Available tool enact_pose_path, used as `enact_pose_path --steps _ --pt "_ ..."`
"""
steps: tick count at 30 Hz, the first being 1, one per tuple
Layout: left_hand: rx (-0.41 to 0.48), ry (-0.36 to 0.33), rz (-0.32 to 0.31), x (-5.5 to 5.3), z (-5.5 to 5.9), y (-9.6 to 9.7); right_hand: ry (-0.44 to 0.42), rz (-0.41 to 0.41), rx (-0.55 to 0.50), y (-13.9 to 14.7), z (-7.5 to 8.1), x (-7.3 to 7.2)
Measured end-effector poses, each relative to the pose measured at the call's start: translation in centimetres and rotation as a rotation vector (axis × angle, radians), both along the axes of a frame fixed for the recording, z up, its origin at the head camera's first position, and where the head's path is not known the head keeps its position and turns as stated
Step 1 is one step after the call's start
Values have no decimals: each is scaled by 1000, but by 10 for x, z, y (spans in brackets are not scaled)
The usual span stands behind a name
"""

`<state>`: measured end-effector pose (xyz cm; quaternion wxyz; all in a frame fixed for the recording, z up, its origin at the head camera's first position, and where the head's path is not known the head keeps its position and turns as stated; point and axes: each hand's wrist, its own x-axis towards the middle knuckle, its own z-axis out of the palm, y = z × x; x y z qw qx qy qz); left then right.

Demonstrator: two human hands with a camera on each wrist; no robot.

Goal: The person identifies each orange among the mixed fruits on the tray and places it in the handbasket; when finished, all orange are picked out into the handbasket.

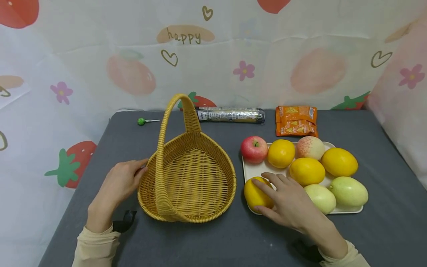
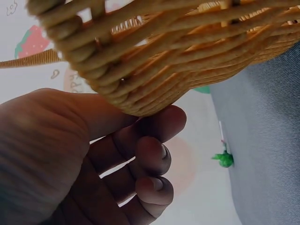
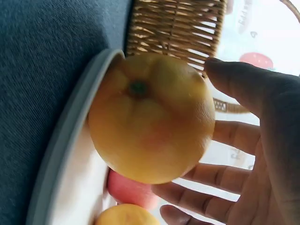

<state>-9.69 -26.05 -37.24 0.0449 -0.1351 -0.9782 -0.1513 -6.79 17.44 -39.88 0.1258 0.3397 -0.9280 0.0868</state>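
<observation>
A woven wicker basket (image 1: 200,178) with a tall arched handle stands upright on the table, with nothing in it. My left hand (image 1: 121,181) pinches its left rim between thumb and index finger; the other fingers curl loosely below in the left wrist view. Over the near left corner of a white tray (image 1: 251,170), my right hand (image 1: 287,198) reaches from above around a yellow-orange orange (image 3: 150,122). Its fingers look spread and nearly straight beside the fruit, and some fingertips are hidden behind it. The orange sits at the tray's rim.
The tray also bears a red apple (image 1: 254,149), a peach (image 1: 310,147), several yellow fruits (image 1: 307,171) and pale green melon-like fruits (image 1: 348,191). Behind lie an orange snack packet (image 1: 296,121), a silvery roll-shaped package (image 1: 231,115) and a green lollipop (image 1: 141,121).
</observation>
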Motion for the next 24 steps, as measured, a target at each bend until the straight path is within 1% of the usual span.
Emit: enact_pose_path --steps 4,8,12,18,24 --pt "-5 2 -4 0 1 1 -35 -30 43 -3 -2 2" --pt "-18 -6 8 1 3 1 -53 -37 61 -5 -3 1" --pt "-30 -6 13 1 3 1 -66 -39 53 -7 -6 -1" --pt "-35 5 5 1 2 2 -82 -56 43 -7 -9 -2" --pt "-33 18 -10 -1 1 3 -89 -56 32 -6 -9 -5"
